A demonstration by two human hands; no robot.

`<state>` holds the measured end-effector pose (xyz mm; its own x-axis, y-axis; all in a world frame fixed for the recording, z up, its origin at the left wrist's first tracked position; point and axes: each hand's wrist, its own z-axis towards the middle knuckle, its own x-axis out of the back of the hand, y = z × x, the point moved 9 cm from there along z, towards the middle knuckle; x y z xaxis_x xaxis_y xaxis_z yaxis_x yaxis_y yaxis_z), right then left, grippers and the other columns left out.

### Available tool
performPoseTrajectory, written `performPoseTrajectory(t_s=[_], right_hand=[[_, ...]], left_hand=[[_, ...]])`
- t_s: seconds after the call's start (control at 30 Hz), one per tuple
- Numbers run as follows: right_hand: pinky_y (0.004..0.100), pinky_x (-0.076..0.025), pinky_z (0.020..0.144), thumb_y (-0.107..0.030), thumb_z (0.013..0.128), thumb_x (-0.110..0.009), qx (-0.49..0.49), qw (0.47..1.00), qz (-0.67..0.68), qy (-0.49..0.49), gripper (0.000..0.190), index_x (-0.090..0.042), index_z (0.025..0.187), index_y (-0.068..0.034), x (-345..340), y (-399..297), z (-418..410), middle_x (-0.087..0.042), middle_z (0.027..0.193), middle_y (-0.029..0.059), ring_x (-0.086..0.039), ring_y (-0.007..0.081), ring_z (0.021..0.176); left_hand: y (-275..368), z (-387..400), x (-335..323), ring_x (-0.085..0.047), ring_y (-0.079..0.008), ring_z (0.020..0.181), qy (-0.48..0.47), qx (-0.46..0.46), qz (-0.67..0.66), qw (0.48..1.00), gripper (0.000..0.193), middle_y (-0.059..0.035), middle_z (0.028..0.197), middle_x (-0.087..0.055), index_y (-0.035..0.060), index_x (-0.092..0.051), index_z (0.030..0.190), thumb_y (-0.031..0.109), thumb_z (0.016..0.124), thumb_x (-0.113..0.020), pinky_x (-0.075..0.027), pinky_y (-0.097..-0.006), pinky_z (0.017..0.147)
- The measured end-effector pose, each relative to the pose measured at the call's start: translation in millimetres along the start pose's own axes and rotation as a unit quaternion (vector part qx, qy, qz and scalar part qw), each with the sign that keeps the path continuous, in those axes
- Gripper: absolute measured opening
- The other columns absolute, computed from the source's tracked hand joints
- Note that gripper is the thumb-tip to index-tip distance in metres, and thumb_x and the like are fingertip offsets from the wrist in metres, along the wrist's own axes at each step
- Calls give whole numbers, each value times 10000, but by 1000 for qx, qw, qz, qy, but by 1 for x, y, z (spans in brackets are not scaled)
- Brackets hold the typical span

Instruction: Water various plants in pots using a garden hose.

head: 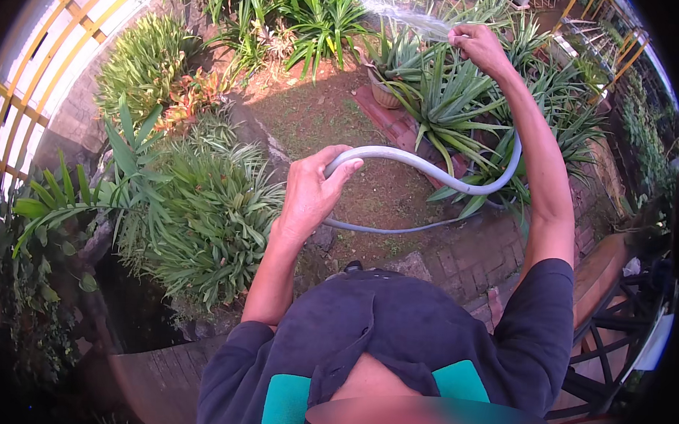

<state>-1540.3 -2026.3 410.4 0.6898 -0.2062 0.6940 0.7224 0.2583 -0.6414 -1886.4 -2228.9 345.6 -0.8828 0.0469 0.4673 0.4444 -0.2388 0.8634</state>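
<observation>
A grey garden hose (417,161) bends in a loose curve in front of my chest. My left hand (312,190) grips it between thumb and fingers. From there it sags to the right and rises behind my right forearm. My right hand (479,46), raised and stretched forward, is closed around what appears to be the hose's outlet, mostly hidden by the fingers. A spray of water (410,21) shoots leftward from that hand over long-leaved green plants (326,24). Another stretch of the hose passes low, behind my left wrist.
Spiky aloe-like plants (451,105) and a ribbed pot (385,93) stand beside red bricks (387,119). Bare soil (321,119) lies ahead. Dense leafy clumps (207,216) grow at left, near a dark basin (138,311). Brick paving (476,248) runs at right, by a brown bench-like surface (601,277).
</observation>
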Motion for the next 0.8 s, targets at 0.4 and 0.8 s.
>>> performPoseTrajectory(t_s=[0.4,0.8], right_hand=[[260,-416,564,-147,903,-665,-108,979,162,59,127,-712,935,-33,-148,46,-108,-604,687,-29,-531,57,582],[235,-407,573,-107,916,-665,-117,969,218,16,117,-711,996,-34,-195,9,-172,-571,681,-43,-499,39,607]], left_hand=[[-56,-54,6,-597,-83,690,8,100,-42,994,341,-73,751,-708,-13,-730,1111,244,891,-773,-482,-280,632],[-49,-53,-6,-664,-115,733,24,32,-111,993,360,-129,891,-752,-36,-726,1113,209,862,-806,-527,-282,673]])
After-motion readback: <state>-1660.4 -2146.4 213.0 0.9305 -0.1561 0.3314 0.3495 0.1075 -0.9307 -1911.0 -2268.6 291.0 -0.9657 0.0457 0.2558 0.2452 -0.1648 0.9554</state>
